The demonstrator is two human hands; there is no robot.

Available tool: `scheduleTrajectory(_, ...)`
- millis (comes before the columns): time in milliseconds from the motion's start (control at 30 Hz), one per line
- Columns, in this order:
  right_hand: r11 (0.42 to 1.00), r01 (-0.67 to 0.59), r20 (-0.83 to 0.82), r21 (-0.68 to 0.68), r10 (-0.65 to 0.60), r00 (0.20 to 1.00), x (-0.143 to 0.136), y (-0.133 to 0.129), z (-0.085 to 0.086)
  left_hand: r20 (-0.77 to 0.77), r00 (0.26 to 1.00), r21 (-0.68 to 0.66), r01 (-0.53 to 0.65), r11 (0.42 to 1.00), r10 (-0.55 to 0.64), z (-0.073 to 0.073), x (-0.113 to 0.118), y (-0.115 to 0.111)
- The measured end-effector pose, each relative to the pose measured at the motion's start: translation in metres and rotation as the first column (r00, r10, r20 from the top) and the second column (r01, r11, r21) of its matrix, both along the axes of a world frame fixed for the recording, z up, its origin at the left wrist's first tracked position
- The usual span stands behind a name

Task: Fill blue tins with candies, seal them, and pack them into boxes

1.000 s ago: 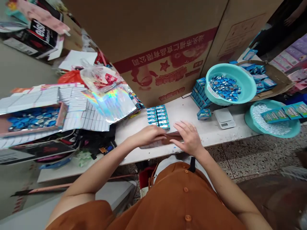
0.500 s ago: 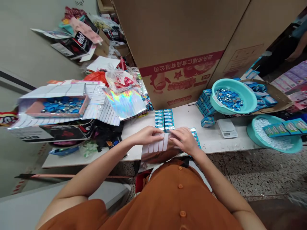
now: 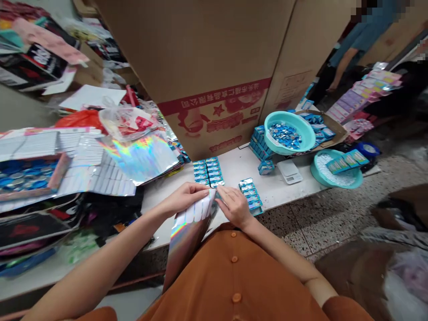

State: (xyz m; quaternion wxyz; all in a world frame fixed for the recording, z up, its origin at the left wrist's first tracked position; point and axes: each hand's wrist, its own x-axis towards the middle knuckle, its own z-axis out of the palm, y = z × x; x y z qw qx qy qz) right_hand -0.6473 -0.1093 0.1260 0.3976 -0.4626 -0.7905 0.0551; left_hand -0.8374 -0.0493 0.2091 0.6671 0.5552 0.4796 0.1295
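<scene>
Between my hands hangs a shiny silver sheet (image 3: 187,232) with white strips along its upper part; it bends down toward my lap. My left hand (image 3: 189,196) pinches its top edge, thumb against fingers. My right hand (image 3: 236,206) is closed at the sheet's right end, thumb and fingers pressed together on it. Just beyond my hands stand two rows of small blue boxes (image 3: 207,170) on the white table (image 3: 230,162). Another row of blue boxes (image 3: 250,194) lies right of my right hand.
A tall cardboard box (image 3: 200,58) stands behind the table. At the right are a teal basin of blue caps (image 3: 290,133), a small scale (image 3: 289,172) and a teal basin of white pieces (image 3: 336,169). Stacked sheets (image 3: 110,171) lie left. A person (image 3: 359,42) stands at the back right.
The view has turned to the right, so everything sits further left. The silver sheet now hangs more steeply and is bent. Both hands still hold it.
</scene>
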Motion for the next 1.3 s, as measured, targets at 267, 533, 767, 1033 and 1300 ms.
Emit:
scheduleTrajectory(267, 0.997, 0.054, -0.146, -0.048, -0.061, 0.987, 0.003, 0.008, -0.005, 0.02, 0.999, -0.084, -0.039, 0.996, 0.041, -0.007, 0.005, 0.013)
scheduleTrajectory(533, 0.991, 0.061, -0.242, -0.117, -0.088, 0.966, 0.013, 0.019, -0.004, 0.05, 0.993, -0.013, 0.11, 0.994, -0.109, -0.013, 0.004, 0.025)
scheduleTrajectory(767, 0.971, -0.026, -0.107, -0.236, 0.001, 0.994, 0.041, 0.024, -0.001, -0.494, 0.844, 0.448, 0.454, 0.77, -0.21, -0.051, -0.032, 0.088)
scheduleTrajectory(1033, 0.83, 0.031, -0.293, -0.557, -0.232, 0.928, 0.091, 0.023, -0.01, -0.897, 0.441, 0.33, 0.692, 0.642, -0.015, -0.143, -0.124, 0.149)
scheduleTrajectory(1300, 0.756, 0.053, -0.325, -0.652, -0.341, 0.882, 0.144, 0.035, -0.032, -0.313, 0.895, 0.622, -0.06, 0.781, 0.318, -0.181, 0.038, 0.087)
